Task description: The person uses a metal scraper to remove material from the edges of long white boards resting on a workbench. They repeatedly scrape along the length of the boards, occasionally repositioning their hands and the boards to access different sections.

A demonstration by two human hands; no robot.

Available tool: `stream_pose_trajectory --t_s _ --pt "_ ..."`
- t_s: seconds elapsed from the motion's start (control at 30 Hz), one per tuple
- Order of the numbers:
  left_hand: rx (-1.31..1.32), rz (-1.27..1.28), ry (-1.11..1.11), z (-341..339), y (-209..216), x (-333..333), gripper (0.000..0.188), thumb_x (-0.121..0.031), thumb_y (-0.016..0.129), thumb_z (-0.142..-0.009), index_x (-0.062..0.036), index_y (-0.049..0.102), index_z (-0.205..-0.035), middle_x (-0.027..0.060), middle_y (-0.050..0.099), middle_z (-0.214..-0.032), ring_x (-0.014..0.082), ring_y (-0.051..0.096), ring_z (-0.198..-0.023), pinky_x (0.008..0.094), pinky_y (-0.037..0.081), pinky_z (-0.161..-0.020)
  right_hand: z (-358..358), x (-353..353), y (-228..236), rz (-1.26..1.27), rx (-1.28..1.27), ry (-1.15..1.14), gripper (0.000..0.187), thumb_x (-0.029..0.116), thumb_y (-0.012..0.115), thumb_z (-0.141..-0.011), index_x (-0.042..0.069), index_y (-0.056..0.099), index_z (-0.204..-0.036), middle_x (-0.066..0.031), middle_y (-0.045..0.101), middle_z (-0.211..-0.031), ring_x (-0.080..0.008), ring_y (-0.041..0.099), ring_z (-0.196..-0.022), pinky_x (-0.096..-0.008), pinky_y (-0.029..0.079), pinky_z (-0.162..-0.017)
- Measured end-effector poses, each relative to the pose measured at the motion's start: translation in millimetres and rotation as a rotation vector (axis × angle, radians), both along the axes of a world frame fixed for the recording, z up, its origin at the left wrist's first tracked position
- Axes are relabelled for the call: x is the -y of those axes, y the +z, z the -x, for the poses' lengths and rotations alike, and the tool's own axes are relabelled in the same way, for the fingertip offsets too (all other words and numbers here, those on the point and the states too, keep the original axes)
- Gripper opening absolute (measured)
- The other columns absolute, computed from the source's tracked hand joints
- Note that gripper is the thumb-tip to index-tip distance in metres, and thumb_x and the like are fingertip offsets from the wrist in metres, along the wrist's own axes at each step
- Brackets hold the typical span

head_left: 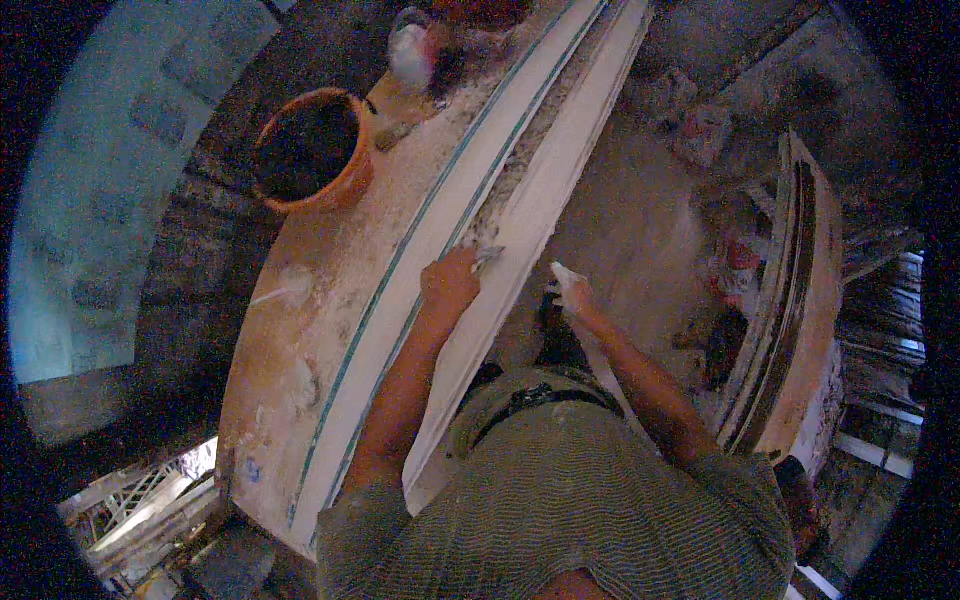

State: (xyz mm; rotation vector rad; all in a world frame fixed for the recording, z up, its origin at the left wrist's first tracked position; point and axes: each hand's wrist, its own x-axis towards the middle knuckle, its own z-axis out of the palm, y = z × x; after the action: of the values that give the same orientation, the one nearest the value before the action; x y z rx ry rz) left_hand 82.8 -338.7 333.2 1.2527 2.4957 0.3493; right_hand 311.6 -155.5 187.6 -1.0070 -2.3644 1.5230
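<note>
My left hand (450, 282) is closed around a small tool with a greyish blade-like end (487, 256); its exact kind is too blurred to tell. That end rests at the speckled, rough strip running along a long white moulding (527, 215) with teal lines. The moulding lies lengthwise on a dusty worktable (290, 330), slanting away to the far right. My right hand (572, 292), its fingers whitened, hovers just right of the moulding's edge. Its fingers look partly stretched and apart, and I make out nothing held in them.
An orange bucket (362, 165) with a dark inside stands on the table at the left. Beyond it are a white-and-red container (412, 55) and some debris. More long curved pieces (795, 310) are stacked at the right. The floor (640, 240) is dusty.
</note>
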Motion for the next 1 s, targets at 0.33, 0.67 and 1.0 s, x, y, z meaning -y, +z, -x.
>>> stream_pose_trajectory --t_s 0.33,0.67,1.0 --pt "-0.034 -0.047 0.099 6 -28 -131 0.037 -0.024 0.071 -0.088 -0.0130 0.067 -0.123 0.0129 0.067 -0.120 0.0384 0.070 -0.100 0.0522 0.056 -0.084 -60 -216 -70 0.295 -0.034 -0.206 0.065 0.059 0.054 -0.102 0.008 0.058 -0.143 -0.0099 0.064 -0.137 -0.0303 0.068 -0.109 -0.0511 0.055 -0.094" --pt "0.030 -0.121 0.032 29 -19 -248 0.041 -0.021 0.073 -0.084 -0.0090 0.067 -0.123 0.0214 0.071 -0.112 0.0401 0.070 -0.099 0.0511 0.056 -0.089 -58 -269 -18 0.720 0.199 -0.410 0.065 0.061 0.048 -0.103 0.008 0.062 -0.138 -0.0093 0.064 -0.137 -0.0296 0.066 -0.110 -0.0506 0.056 -0.091" --pt "0.202 0.145 0.095 23 6 -222 0.044 -0.018 0.076 -0.082 -0.0051 0.067 -0.123 0.0214 0.070 -0.109 0.0411 0.069 -0.102 0.0523 0.055 -0.089 0 -312 64 0.732 0.011 -0.318 0.063 0.057 0.045 -0.106 0.006 0.059 -0.142 -0.0090 0.065 -0.136 -0.0233 0.065 -0.113 -0.0425 0.053 -0.092"
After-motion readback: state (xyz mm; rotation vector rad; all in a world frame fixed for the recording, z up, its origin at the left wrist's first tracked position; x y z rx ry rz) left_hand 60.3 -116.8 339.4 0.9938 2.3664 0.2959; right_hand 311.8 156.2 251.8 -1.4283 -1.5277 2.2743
